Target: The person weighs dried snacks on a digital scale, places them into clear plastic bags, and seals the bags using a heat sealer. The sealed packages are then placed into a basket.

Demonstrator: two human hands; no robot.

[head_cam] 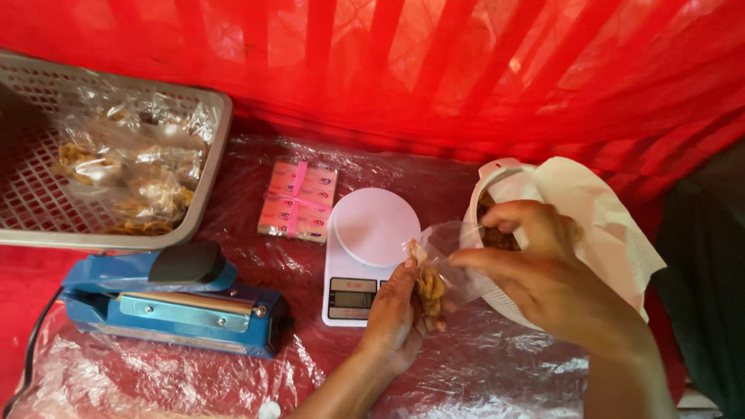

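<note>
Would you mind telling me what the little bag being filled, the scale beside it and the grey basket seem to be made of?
The little bag, pinched by the left hand, looks like thin clear plastic film: the snacks show through it and it crinkles. The scale seems smooth white hard plastic with a matte round platform. The grey basket appears moulded rigid plastic, judging by its even lattice of holes.
</note>
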